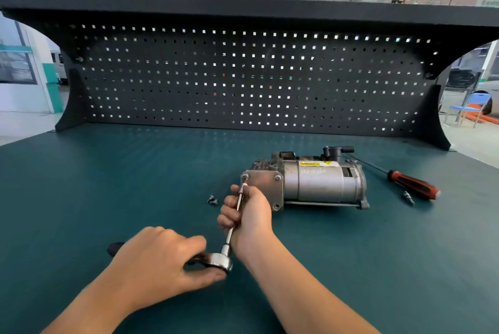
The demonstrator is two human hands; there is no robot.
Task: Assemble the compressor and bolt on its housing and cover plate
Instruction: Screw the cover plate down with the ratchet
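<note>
Right of centre on the bench (108,185), the compressor (318,182) lies on its side, plate (263,187) facing lower left. The right hand (248,214) grips the extension bar (230,233), its tip on the plate's upper-left bolt (245,177); the left hand (159,260) holds the ratchet (220,262). Nothing braces the compressor, so a hard pull could roll it or slip the socket off.

A: What shows of the worker?
B: 2 hands, the left hand (162,255) and the right hand (248,214), both bare.
A: And the arms?
B: The left forearm (102,304) and right forearm (302,287), uncovered to the frame's lower edge.
</note>
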